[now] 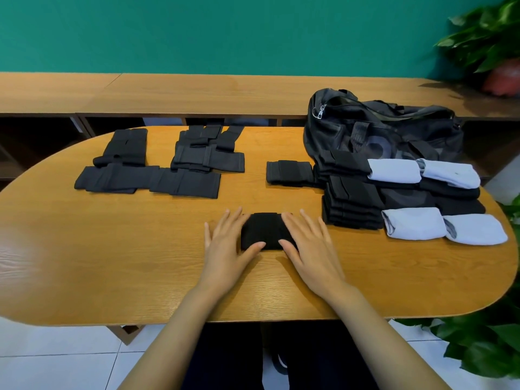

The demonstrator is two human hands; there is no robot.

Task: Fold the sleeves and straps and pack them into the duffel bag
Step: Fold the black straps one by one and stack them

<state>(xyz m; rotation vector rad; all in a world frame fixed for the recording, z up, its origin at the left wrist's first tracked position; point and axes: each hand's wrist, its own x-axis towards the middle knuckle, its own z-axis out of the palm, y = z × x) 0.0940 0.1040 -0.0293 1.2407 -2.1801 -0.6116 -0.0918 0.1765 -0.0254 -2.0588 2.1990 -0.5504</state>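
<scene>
A small folded black strap (264, 230) lies at the near middle of the oval wooden table (140, 263). My left hand (229, 246) rests flat on its left edge and my right hand (308, 243) on its right edge, fingers straight. Unfolded black straps (157, 164) lie spread at the far left. One folded black strap (289, 172) sits alone near the centre. Stacks of folded black pieces (351, 202) and several light blue folded sleeves (444, 225) lie on the right. The black duffel bag (380, 128) slumps at the far right corner.
A long wooden bench (197, 91) runs behind the table against a green wall. Potted plants stand at the far right (489, 43) and near right (484, 344). White floor tiles show below the table's front edge.
</scene>
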